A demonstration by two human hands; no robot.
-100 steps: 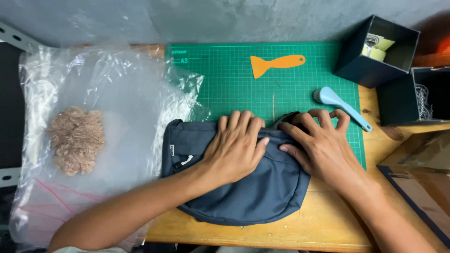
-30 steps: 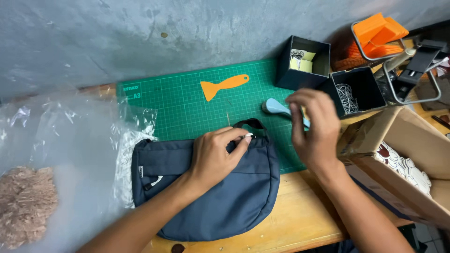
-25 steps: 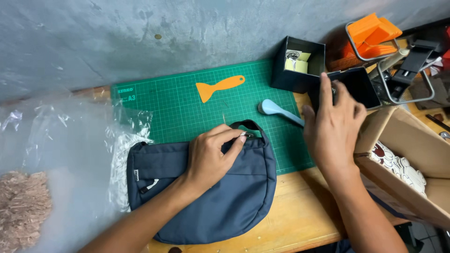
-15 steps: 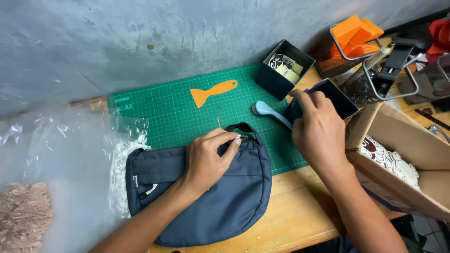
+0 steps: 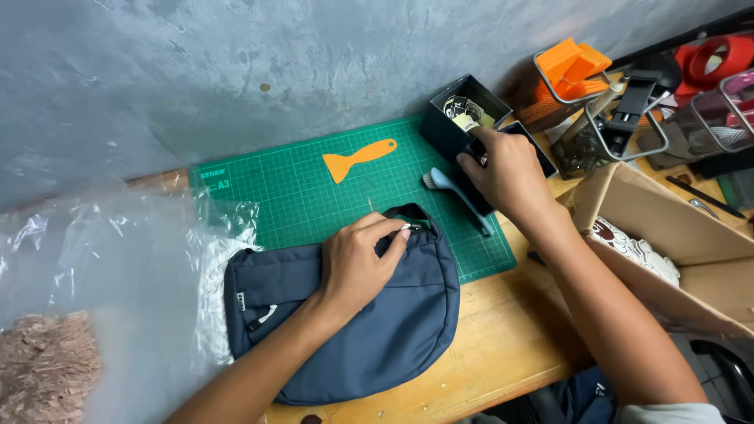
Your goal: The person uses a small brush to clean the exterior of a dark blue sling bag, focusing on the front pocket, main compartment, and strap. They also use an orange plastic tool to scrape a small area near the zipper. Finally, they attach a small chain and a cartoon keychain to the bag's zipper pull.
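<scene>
A dark blue pouch bag (image 5: 369,330) lies flat at the front of the wooden bench (image 5: 503,353), its upper edge overlapping the near side of a green cutting mat (image 5: 314,196) and its left end resting on a sheet of clear plastic (image 5: 102,259). The left hand (image 5: 357,263) lies palm down on the bag's upper part, with thumb and forefinger pinched together on a small zipper pull (image 5: 414,228) at the top seam, beside a short black loop.

The right hand (image 5: 506,173) reaches out to the far right corner of the mat, where two dark open boxes stand. Its fingers are curled at the rim of the nearer dark box (image 5: 534,149); whether they grip anything inside cannot be told. The farther dark box (image 5: 459,114) holds small pale items. A light blue brush (image 5: 455,192) lies on the mat just under the right hand's wrist side, and an orange plastic scraper (image 5: 357,159) lies well apart near the mat's far edge.

Right of the bench stands an open cardboard box (image 5: 667,235). Behind it sit wire-framed containers with orange parts (image 5: 569,67). At the lower left, a fluffy tan bundle (image 5: 43,365) lies under the plastic.
</scene>
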